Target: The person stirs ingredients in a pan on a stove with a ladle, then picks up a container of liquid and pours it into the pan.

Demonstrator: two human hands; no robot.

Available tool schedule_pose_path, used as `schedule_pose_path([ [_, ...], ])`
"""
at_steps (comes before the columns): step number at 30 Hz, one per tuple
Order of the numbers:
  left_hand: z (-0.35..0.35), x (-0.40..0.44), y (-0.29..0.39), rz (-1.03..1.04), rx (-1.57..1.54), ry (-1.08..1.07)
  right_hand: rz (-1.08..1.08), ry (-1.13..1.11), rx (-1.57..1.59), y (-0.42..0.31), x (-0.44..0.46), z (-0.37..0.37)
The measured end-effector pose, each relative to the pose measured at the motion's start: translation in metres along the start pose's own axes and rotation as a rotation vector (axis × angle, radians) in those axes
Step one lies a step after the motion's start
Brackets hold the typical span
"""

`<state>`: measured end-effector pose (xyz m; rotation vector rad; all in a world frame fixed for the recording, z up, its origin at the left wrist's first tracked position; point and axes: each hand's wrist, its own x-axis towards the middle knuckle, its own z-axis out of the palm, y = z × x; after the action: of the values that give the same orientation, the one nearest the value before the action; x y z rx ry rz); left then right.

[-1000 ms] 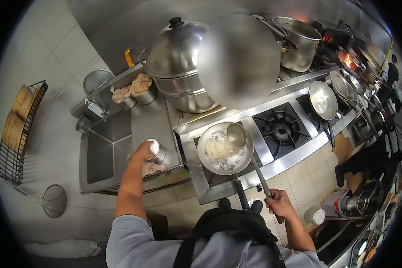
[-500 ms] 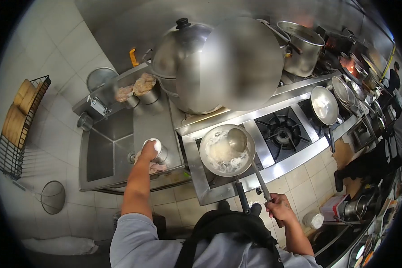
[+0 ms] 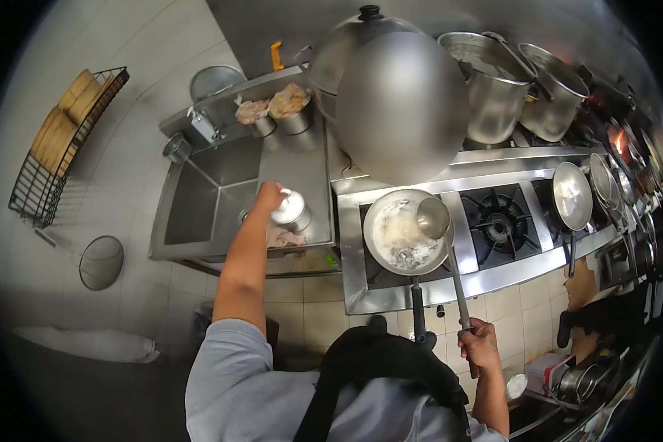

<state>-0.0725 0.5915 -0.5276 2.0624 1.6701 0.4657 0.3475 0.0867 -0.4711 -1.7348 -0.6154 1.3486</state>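
Observation:
My right hand (image 3: 479, 344) is wrapped round the long handle of a ladle (image 3: 433, 219). The ladle's bowl rests inside a frying pan (image 3: 390, 232) on the stove, among a whitish, wet mixture and some darker bits. The pan's black handle points toward me. Over the steel counter, my left hand (image 3: 271, 196) is at the left rim of a metal canister (image 3: 296, 218) with white contents. Its fingers look closed, and what they hold, if anything, is hidden. A pinkish cloth (image 3: 281, 238) lies beside the canister.
Left of the counter is a sink (image 3: 210, 202). Two metal containers of food (image 3: 291, 110) stand behind. A bare burner (image 3: 500, 223) and another pan (image 3: 572, 193) lie to the right. Tall stockpots (image 3: 493, 103) line the back. Another person's dark clothing (image 3: 604, 317) shows at right.
The view has shifted, so the scene sits farther right. My left hand has moved from over the canister's white contents to its left rim. The ladle stays in the pan.

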Motion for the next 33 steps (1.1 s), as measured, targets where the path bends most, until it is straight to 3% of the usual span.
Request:
schedule_pose_path([
  [2, -0.012, -0.001, 0.007, -0.039, -0.118, -0.043, -0.004, -0.016, -0.004, 0.001, 0.001, 0.000],
  [8, -0.016, 0.009, -0.011, -0.013, -0.027, -0.188, -0.010, -0.019, 0.019, 0.001, 0.003, 0.004],
  [14, 0.004, -0.017, -0.003, 0.155, 0.276, -0.265, -0.021, -0.011, 0.009, 0.005, 0.003, 0.005],
  [17, 0.019, -0.015, -0.009, 0.035, 0.301, -0.294, -0.013, 0.003, 0.012, 0.008, 0.004, 0.005],
  [33, 0.040, -0.013, 0.011, -0.026, 0.317, -0.149, 0.027, 0.014, 0.012, 0.004, 0.004, 0.010],
])
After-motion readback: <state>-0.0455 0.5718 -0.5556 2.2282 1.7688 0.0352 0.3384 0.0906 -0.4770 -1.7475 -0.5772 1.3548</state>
